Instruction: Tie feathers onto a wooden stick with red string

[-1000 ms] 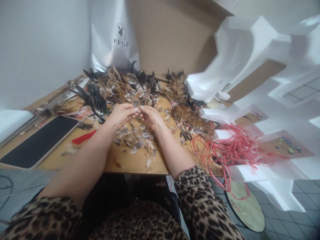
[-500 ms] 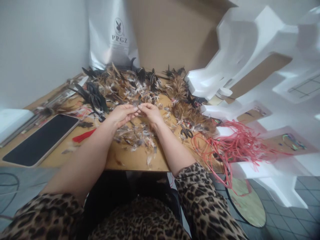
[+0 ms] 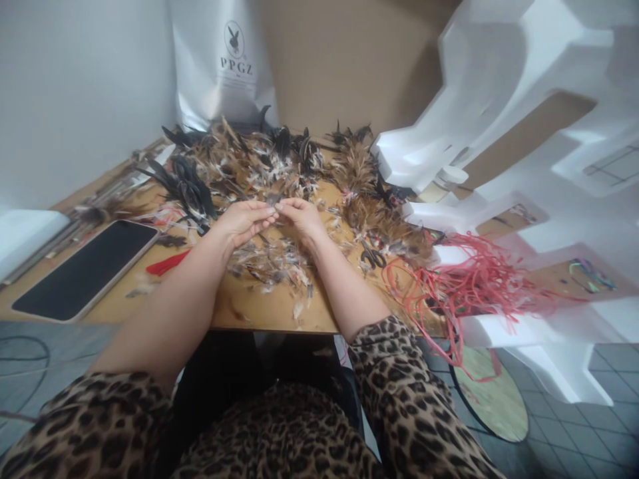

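Observation:
Over the middle of the wooden table (image 3: 232,313), my left hand (image 3: 248,223) and my right hand (image 3: 301,219) meet fingertip to fingertip. Both are closed in a pinch around a small dark feather (image 3: 273,198) that sticks up between them. Loose brown and white feathers (image 3: 267,266) lie scattered just below my hands. Behind them spreads a large pile of brown feathers (image 3: 224,156), with a bundle of black feathers (image 3: 184,189) at its left. Brown feather bunches (image 3: 354,166) lie to the right of my right hand.
A phone (image 3: 84,269) and a red tassel (image 3: 167,262) lie on the left. Black scissors (image 3: 373,256) and tangled red ribbons (image 3: 469,279) are on the right, beside white foam pieces (image 3: 479,100). A silver bag (image 3: 219,93) stands at the back.
The whole view has shifted a little, so the table and objects appear slightly higher. My hands stay together in the same pinch.

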`<action>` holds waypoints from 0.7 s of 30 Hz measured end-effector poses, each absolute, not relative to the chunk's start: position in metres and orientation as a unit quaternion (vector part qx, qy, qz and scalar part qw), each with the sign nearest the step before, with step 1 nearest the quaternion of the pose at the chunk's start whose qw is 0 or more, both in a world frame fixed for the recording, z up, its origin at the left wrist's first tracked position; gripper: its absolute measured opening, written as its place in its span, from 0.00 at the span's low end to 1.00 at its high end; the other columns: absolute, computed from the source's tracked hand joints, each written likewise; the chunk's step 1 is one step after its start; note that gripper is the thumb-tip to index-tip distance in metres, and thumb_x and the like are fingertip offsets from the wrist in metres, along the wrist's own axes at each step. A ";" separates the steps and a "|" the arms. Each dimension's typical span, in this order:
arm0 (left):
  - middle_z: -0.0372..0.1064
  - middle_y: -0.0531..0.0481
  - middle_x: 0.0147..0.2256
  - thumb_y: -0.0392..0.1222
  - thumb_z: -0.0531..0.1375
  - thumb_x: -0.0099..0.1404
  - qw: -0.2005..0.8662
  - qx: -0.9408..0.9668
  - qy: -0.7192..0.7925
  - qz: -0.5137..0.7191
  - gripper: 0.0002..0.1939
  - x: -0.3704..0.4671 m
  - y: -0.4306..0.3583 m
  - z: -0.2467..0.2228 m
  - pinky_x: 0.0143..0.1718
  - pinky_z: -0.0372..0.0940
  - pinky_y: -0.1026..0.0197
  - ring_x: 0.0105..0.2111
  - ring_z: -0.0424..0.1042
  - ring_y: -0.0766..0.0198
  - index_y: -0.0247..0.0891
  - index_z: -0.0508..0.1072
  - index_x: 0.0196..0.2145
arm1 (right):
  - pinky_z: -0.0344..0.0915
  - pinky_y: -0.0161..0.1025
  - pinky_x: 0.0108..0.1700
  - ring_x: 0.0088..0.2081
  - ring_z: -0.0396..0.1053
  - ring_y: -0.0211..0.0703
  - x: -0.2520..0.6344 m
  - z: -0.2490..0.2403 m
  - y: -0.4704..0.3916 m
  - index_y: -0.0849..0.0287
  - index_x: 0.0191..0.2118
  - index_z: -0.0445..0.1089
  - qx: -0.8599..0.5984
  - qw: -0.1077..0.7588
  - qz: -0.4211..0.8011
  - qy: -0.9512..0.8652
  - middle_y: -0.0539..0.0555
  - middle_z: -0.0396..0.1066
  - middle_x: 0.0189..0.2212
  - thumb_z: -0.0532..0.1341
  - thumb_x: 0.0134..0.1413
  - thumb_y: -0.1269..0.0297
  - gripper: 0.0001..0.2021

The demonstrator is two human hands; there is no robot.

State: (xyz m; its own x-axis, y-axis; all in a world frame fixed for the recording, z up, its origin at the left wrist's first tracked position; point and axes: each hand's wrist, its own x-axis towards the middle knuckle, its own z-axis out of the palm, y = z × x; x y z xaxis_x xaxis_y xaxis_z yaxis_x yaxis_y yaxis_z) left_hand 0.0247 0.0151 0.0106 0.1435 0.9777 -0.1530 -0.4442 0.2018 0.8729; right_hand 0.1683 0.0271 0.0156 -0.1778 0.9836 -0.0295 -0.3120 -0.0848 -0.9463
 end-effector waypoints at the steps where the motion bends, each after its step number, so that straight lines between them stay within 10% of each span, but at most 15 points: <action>1: 0.73 0.44 0.24 0.24 0.64 0.52 0.673 0.346 0.386 0.528 0.03 0.025 0.015 0.011 0.23 0.66 0.74 0.21 0.71 0.72 0.26 0.75 0.25 | 0.63 0.29 0.27 0.21 0.67 0.31 0.168 0.016 0.027 0.63 0.27 0.70 -0.382 0.512 0.631 -0.441 0.47 0.71 0.18 0.70 0.38 0.71 0.09; 15: 0.73 0.43 0.24 0.27 0.65 0.53 0.660 0.380 0.400 0.510 0.01 0.023 0.014 0.012 0.22 0.66 0.74 0.20 0.70 0.72 0.26 0.75 0.25 | 0.65 0.33 0.32 0.24 0.67 0.33 0.171 0.007 0.033 0.62 0.30 0.71 -0.372 0.500 0.619 -0.478 0.47 0.71 0.21 0.69 0.38 0.65 0.11; 21: 0.73 0.45 0.26 0.28 0.62 0.56 0.611 0.320 0.413 0.595 0.02 0.017 0.020 0.016 0.20 0.63 0.76 0.20 0.69 0.74 0.27 0.73 0.26 | 0.65 0.34 0.37 0.29 0.68 0.35 0.194 -0.003 0.053 0.63 0.31 0.74 -0.478 0.479 0.385 -0.628 0.50 0.73 0.27 0.63 0.45 0.66 0.07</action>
State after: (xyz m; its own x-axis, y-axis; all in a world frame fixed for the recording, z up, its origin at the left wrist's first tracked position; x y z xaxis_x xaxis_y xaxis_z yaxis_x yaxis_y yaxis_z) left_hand 0.0170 0.0205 0.0164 -0.0486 0.9912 -0.1232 -0.4622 0.0870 0.8825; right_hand 0.1936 0.0529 -0.0034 -0.0854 0.9684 0.2341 0.2317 0.2478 -0.9407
